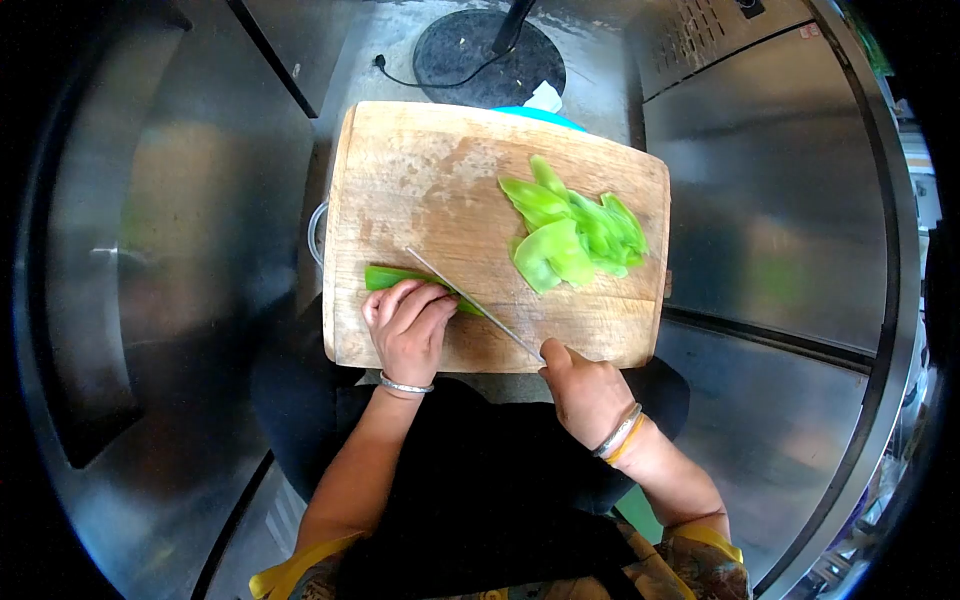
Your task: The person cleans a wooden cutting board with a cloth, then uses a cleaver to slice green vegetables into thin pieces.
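Note:
My left hand [408, 335] presses with curled fingers on a green vegetable stem [385, 277], which looks like celtuce and lies near the front left of a wooden cutting board [420, 190]. In my right hand [585, 390], closed round its handle, is a knife [500, 326]. Its blade slants up and left across the stem, just right of my left fingertips, and appears edge-on as a thin line. Part of the stem is hidden under my left fingers. Thin, pale green vegetable slices [560, 250] lie in a loose pile on the board's right side.
Under the board's far edge shows a blue rim [535, 117] with a white scrap [545, 97]. Beyond it stands a round black base [488, 55] with a cable on the floor. Steel cabinets [775, 200] flank both sides. My knees are below the board.

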Action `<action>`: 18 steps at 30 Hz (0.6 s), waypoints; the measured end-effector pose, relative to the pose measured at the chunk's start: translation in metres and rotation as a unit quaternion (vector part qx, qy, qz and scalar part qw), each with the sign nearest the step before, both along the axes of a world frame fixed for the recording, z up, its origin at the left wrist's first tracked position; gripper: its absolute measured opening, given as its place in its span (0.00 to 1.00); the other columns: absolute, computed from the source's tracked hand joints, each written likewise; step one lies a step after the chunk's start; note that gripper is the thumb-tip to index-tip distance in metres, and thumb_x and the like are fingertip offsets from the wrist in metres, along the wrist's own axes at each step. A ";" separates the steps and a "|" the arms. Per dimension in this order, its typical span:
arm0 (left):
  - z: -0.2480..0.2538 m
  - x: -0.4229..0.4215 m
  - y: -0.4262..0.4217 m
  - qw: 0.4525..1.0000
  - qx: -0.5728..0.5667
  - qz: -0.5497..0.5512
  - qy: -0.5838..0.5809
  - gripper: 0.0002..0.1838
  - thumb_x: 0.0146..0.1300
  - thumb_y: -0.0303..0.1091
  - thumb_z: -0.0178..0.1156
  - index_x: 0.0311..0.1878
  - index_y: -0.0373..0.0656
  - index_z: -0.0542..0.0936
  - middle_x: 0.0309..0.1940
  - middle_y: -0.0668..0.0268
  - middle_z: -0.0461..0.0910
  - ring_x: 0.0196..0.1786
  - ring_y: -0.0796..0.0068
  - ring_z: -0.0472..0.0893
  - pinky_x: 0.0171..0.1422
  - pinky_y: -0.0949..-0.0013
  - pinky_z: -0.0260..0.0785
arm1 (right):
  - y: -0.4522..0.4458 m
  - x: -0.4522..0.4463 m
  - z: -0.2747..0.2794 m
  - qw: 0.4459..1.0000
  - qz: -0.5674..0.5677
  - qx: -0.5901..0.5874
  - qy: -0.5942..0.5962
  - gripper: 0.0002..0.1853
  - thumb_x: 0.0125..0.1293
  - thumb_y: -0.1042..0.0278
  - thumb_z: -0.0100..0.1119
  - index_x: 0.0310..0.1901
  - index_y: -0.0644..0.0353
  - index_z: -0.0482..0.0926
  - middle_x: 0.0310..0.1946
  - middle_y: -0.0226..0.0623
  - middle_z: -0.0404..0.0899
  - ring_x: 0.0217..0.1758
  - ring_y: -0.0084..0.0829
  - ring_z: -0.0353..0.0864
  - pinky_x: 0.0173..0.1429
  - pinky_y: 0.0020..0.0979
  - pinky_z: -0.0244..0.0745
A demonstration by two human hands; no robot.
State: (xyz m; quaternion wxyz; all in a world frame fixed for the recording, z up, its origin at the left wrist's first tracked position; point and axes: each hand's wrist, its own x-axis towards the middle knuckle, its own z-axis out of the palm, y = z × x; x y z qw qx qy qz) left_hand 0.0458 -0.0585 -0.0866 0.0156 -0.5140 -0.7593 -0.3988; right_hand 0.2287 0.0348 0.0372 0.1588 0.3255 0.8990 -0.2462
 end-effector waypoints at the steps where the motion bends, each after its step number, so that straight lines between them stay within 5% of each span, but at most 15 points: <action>1: 0.000 0.000 0.000 1.000 0.000 -0.001 -0.001 0.05 0.50 0.32 0.66 0.32 0.51 0.84 0.39 0.76 0.81 0.51 0.71 0.75 0.59 0.60 0.57 | 0.001 -0.002 0.001 1.000 0.000 0.000 -0.002 0.13 0.56 0.81 0.49 0.44 0.60 0.65 0.30 0.50 0.79 0.30 0.53 0.82 0.32 0.46 0.79; 4: -0.002 -0.001 0.001 1.000 0.005 -0.001 -0.003 0.05 0.50 0.31 0.66 0.32 0.51 0.84 0.39 0.76 0.81 0.51 0.71 0.75 0.59 0.61 0.57 | 0.005 -0.005 -0.001 1.000 0.013 -0.009 -0.010 0.13 0.56 0.81 0.49 0.43 0.61 0.64 0.30 0.50 0.80 0.30 0.53 0.82 0.33 0.46 0.79; 6: -0.001 -0.001 0.001 1.000 0.004 -0.002 -0.009 0.05 0.50 0.31 0.66 0.33 0.51 0.84 0.39 0.76 0.81 0.51 0.71 0.75 0.59 0.61 0.57 | 0.006 -0.004 -0.011 1.000 -0.004 -0.014 0.023 0.10 0.66 0.70 0.53 0.43 0.59 0.64 0.25 0.51 0.77 0.29 0.54 0.79 0.31 0.49 0.73; 12: 0.000 -0.001 0.002 1.000 0.006 -0.008 -0.018 0.06 0.51 0.32 0.66 0.34 0.51 0.84 0.40 0.76 0.81 0.50 0.71 0.75 0.59 0.61 0.56 | 0.014 -0.024 -0.052 1.000 -0.006 -0.006 0.007 0.11 0.66 0.67 0.53 0.45 0.59 0.65 0.23 0.51 0.77 0.28 0.54 0.79 0.30 0.50 0.73; 18: 0.002 -0.001 0.001 0.999 0.018 -0.005 -0.032 0.07 0.50 0.31 0.67 0.35 0.48 0.84 0.39 0.72 0.81 0.50 0.68 0.77 0.59 0.60 0.58 | 0.014 -0.012 -0.045 0.987 -0.060 -0.015 0.148 0.14 0.66 0.67 0.55 0.49 0.62 0.66 0.24 0.54 0.78 0.28 0.56 0.78 0.31 0.51 0.72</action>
